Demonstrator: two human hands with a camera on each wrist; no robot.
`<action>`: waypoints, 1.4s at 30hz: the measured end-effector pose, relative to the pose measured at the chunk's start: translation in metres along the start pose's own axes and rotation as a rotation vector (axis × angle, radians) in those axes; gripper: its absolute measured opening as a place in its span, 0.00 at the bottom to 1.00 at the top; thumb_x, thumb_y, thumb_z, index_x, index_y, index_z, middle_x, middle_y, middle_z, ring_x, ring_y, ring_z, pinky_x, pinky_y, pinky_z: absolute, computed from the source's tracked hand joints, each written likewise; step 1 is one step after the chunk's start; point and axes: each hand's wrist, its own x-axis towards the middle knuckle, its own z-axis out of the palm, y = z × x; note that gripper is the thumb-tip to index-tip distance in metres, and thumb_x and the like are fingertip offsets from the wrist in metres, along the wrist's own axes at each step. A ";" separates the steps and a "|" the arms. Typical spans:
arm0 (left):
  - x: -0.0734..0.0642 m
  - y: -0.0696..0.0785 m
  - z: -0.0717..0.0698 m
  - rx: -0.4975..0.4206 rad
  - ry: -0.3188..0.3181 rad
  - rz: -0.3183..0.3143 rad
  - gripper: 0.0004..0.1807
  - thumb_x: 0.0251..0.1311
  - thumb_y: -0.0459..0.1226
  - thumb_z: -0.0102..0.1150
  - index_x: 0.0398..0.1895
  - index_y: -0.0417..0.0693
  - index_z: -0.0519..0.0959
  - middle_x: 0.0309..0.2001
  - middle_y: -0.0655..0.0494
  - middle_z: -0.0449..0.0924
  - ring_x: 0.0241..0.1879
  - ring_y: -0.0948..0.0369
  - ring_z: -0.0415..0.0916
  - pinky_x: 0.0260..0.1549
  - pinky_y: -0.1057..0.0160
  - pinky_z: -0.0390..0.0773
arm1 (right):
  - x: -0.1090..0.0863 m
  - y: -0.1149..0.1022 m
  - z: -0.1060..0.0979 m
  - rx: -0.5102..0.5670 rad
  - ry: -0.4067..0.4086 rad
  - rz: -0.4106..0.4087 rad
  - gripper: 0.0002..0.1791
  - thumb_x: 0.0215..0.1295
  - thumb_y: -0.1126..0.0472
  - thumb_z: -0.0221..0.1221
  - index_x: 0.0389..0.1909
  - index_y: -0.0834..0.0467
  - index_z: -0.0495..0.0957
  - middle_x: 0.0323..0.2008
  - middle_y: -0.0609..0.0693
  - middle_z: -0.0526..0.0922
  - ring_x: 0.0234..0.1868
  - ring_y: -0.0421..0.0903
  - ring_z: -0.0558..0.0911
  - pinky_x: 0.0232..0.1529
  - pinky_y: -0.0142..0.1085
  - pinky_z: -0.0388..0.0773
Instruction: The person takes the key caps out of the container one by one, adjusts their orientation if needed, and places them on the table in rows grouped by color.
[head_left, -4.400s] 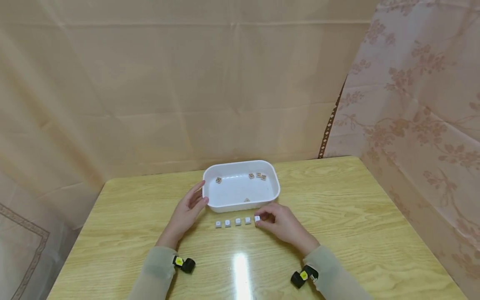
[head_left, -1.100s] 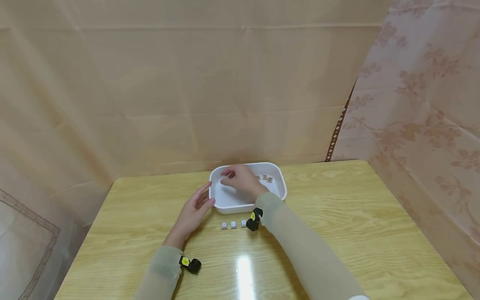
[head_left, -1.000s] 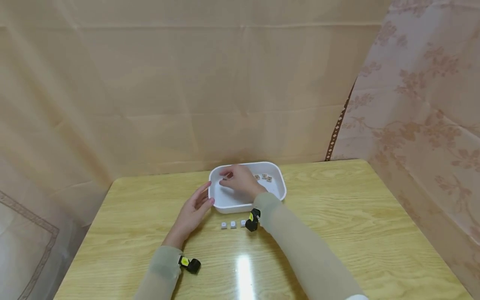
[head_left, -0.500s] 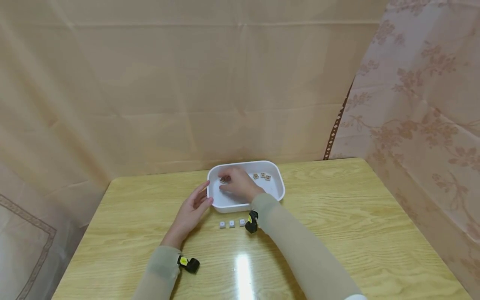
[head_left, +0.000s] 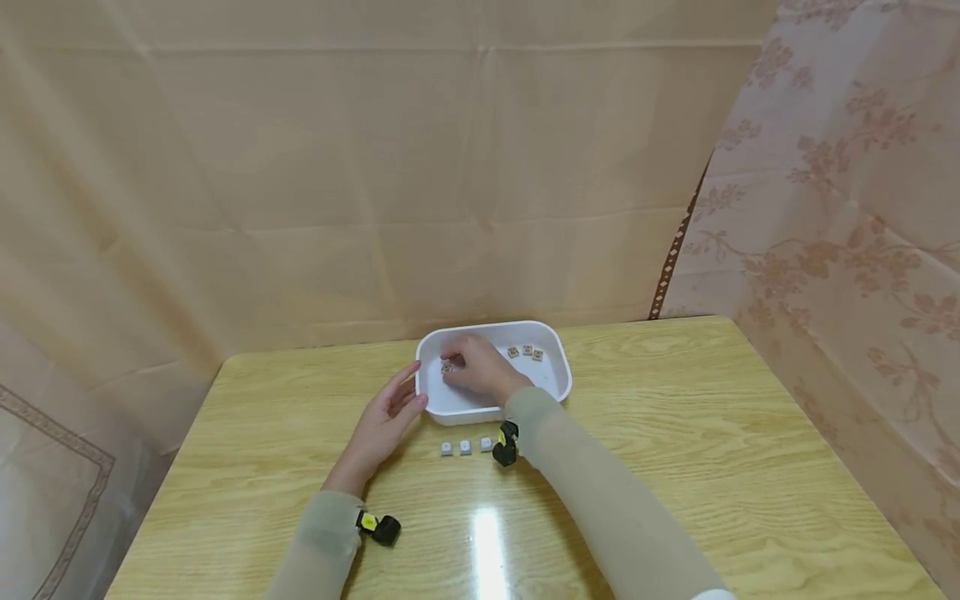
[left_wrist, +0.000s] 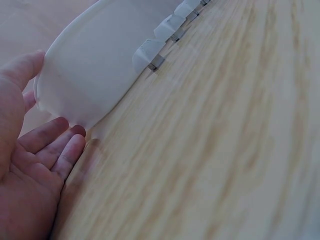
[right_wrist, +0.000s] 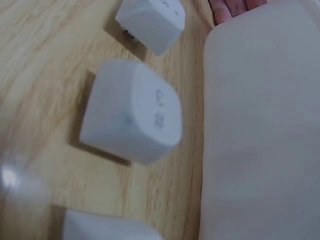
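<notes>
- The white tray (head_left: 461, 416) is standing on the table (head_left: 675, 433), with the white keycaps (head_left: 465, 447) standing in a row along its near side, apart from it.
- Done, so far as is showing: keycaps are lining up at roughly even spacing. Three are showing in the head view; the left wrist view is showing a fourth at its edge. The right wrist unit (head_left: 506, 446) is hiding the row's right end, so a full count is not being given.
- One keycap is bearing what is reading as a 3 and a hash mark, in the right wrist view.
- Left, in this judgement: four brown pieces are remaining inside the tray. Three (head_left: 527, 351) are lying near the far wall, towards the right end.
- The fourth piece (head_left: 447, 367) is sitting near the left end, where the right hand (head_left: 483, 367) is pinching it between thumb and finger; whether it is clearing the floor cannot be told.
- The left hand (head_left: 381, 427) is resting against the tray's left end, fingers relaxing, not clenching.
- Overall, the work is appearing unfinished.
</notes>
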 end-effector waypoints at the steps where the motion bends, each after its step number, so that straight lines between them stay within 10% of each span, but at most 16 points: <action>1: 0.000 0.000 0.000 -0.001 0.002 -0.002 0.34 0.80 0.37 0.63 0.85 0.54 0.66 0.80 0.39 0.69 0.77 0.43 0.70 0.72 0.61 0.74 | 0.000 0.000 0.000 -0.006 -0.003 0.009 0.19 0.68 0.64 0.75 0.58 0.64 0.88 0.48 0.54 0.90 0.52 0.48 0.85 0.63 0.42 0.82; 25: 0.003 -0.001 -0.001 -0.005 -0.002 -0.007 0.35 0.80 0.39 0.64 0.85 0.55 0.66 0.80 0.40 0.68 0.77 0.43 0.70 0.72 0.59 0.75 | 0.001 0.001 0.001 0.016 -0.019 -0.008 0.10 0.70 0.62 0.74 0.49 0.59 0.91 0.37 0.47 0.89 0.41 0.41 0.83 0.51 0.35 0.82; 42: 0.000 -0.002 -0.001 0.014 -0.003 0.006 0.34 0.81 0.38 0.63 0.85 0.53 0.66 0.78 0.37 0.70 0.76 0.42 0.71 0.71 0.58 0.76 | -0.030 -0.024 -0.023 0.312 0.188 -0.076 0.21 0.72 0.59 0.74 0.63 0.57 0.87 0.46 0.50 0.89 0.46 0.44 0.86 0.51 0.37 0.87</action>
